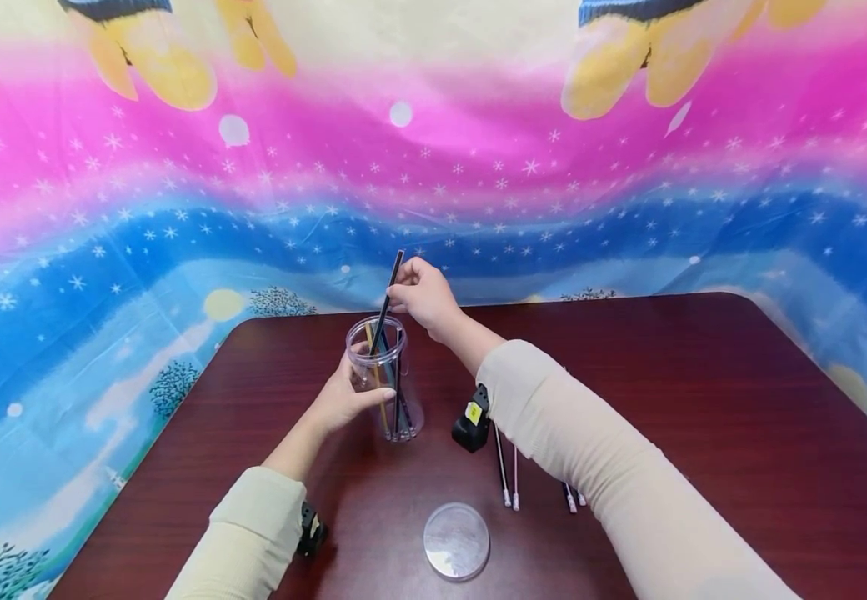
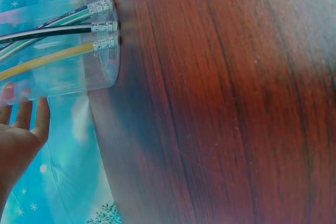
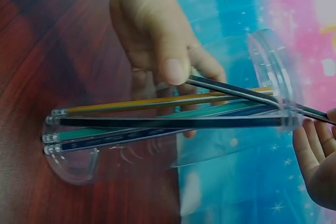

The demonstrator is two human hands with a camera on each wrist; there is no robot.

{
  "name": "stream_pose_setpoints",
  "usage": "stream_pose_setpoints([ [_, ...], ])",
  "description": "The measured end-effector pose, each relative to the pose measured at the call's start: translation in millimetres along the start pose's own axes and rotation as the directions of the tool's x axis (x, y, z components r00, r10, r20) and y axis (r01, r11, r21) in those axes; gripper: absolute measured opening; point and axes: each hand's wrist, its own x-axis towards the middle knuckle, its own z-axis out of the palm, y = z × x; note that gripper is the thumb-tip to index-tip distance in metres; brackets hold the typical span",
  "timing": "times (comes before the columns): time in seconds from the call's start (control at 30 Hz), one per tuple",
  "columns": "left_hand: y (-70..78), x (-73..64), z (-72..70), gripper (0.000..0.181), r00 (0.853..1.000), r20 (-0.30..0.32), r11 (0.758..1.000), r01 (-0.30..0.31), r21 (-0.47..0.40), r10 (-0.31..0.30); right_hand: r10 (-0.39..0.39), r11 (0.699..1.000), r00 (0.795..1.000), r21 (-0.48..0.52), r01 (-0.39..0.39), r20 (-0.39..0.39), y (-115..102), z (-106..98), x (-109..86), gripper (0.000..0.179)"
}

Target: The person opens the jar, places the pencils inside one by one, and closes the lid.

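A tall clear plastic jar (image 1: 413, 410) stands without a lid on the table, gripped around its side by my left hand (image 1: 342, 395). Above its mouth, my right hand (image 1: 426, 293) pinches a black pencil (image 1: 387, 307) near the upper end; the lower part slants down inside the jar. Several pencils lean in there: a yellow pencil (image 3: 152, 103), a green pencil (image 3: 97, 132), a dark blue pencil (image 3: 126, 138) and another black pencil (image 3: 173, 123). Their eraser ends rest at the bottom. In the left wrist view, fingertips of the left hand (image 2: 23, 129) lie along the jar wall.
A round clear lid (image 1: 457, 542) lies near the table's front. To its right, a black pencil (image 1: 503, 475), a pink pencil (image 1: 516, 479) and others lie partly hidden under the right sleeve (image 1: 591, 450). A printed cloth (image 1: 433, 183) hangs behind the dark wooden table (image 1: 674, 358).
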Motion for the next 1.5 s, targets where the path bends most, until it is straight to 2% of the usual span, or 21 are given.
stream_pose_setpoints([
  [0.2, -1.9, 0.3, -0.6, 0.076, 1.000, 0.013, 1.000, 0.004, -0.031, -0.004, -0.046, 0.996, 0.998, -0.075, 0.048, 0.035, 15, 2, -4.4, 0.012],
  [0.43, -0.8, 1.3, -1.5, 0.076, 1.000, 0.016, 1.000, 0.015, 0.000, -0.015, -0.082, 0.991, 0.996, -0.107, 0.085, 0.036, 26, 3, -6.7, 0.016],
  [0.7, 0.5, 3.0, -2.0, 0.076, 1.000, 0.009, 1.000, 0.002, 0.003, -0.003, -0.125, 0.992, 0.992, -0.031, 0.125, -0.010, 20, 6, -4.2, 0.039],
  [0.9, -1.5, 2.8, -0.8, 0.075, 0.999, 0.024, 0.999, -0.027, -0.030, 0.027, -0.194, 0.979, 0.979, -0.083, 0.189, -0.065, 18, 2, -5.0, 0.059],
  [1.2, -1.6, 1.7, -1.5, 0.075, 0.998, 0.044, 0.997, -0.047, -0.063, 0.050, -0.193, 0.978, 0.981, -0.078, 0.192, -0.017, 12, 1, -1.8, 0.046],
  [1.37, -2.9, 1.5, -1.3, 0.077, 0.999, 0.031, 1.000, -0.029, 0.001, 0.029, -0.222, 0.952, 0.974, -0.203, 0.228, 0.053, 9, 5, -1.7, 0.043],
  [1.5, -1.8, 0.8, -2.8, 0.080, 1.000, 0.024, 1.000, -0.002, 0.022, 0.002, -0.251, 0.902, 0.961, -0.332, 0.277, 0.119, 9, 11, -1.9, 0.041],
])
